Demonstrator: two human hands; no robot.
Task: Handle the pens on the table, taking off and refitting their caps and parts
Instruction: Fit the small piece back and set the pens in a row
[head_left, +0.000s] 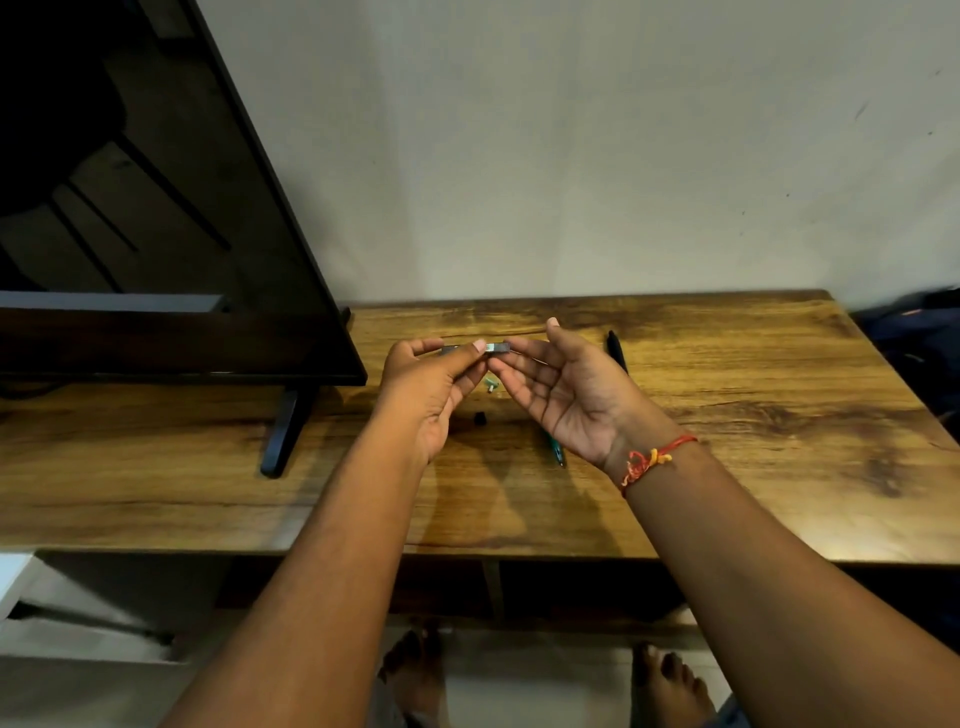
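A dark pen (496, 347) is held level above the wooden table (727, 415), between both hands. My left hand (434, 387) pinches its left part between thumb and fingers. My right hand (561, 387) holds its right end with the fingertips, palm turned up. Below the hands, a small green piece (491, 385) and a small black cap (480, 418) lie on the table. A green pen (555, 448) lies partly hidden under my right wrist. A black pen (617, 351) lies beyond my right hand.
A black flat screen (156, 208) on a stand (283, 431) fills the left of the table. A pale wall rises behind. Dark bags (924, 338) sit off the table's right end. Bare feet show on the floor below the front edge.
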